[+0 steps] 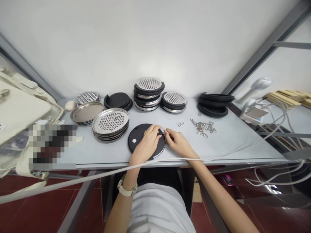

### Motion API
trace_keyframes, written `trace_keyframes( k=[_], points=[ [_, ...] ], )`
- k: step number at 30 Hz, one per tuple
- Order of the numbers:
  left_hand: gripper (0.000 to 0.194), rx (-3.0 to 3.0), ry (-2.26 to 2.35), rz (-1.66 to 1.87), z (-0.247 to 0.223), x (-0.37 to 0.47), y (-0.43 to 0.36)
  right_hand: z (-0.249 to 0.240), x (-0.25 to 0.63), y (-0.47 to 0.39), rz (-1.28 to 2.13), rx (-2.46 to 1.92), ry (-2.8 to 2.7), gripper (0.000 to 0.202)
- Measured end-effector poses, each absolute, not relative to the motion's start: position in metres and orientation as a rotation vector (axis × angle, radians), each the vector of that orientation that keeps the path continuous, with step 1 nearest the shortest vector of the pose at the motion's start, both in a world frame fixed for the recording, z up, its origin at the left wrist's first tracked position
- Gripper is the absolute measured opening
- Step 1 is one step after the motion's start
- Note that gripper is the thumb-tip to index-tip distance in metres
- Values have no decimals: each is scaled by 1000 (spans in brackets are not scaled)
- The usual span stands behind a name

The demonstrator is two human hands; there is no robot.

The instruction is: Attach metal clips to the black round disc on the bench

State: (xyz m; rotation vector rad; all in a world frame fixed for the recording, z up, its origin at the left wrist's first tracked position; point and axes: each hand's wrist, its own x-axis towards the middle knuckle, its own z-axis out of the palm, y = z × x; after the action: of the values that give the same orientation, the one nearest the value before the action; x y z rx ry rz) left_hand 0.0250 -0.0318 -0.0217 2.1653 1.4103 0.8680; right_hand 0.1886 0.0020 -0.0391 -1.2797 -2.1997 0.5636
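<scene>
A round black plastic grater base (136,132) with a white dot lies at the table's front edge. Silvery metal shows along its lower right rim. My left hand (149,140) rests over it, fingers bent toward its right edge, holding it against the table. At that same edge, my right hand (177,140) pinches a small metal wire hook (163,131), mostly covered by the fingertips. A loose wire hook (180,124) lies just beyond my right hand. Farther right is a tangled pile of similar wire hooks (202,126).
Metal grater plates (110,121) are stacked on the left, near metal discs (87,111). Behind stand assembled graters (148,94), a shorter stack (174,100) and black rings (215,105). A white cable (97,176) crosses in front. A pale bag (21,106) hangs left.
</scene>
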Motion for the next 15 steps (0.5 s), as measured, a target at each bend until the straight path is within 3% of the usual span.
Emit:
trace_keyframes(
  k=[15],
  points=[
    [30, 2161, 1462, 828, -19, 32, -38, -39, 189, 3, 529, -1299, -2250, 27]
  ],
)
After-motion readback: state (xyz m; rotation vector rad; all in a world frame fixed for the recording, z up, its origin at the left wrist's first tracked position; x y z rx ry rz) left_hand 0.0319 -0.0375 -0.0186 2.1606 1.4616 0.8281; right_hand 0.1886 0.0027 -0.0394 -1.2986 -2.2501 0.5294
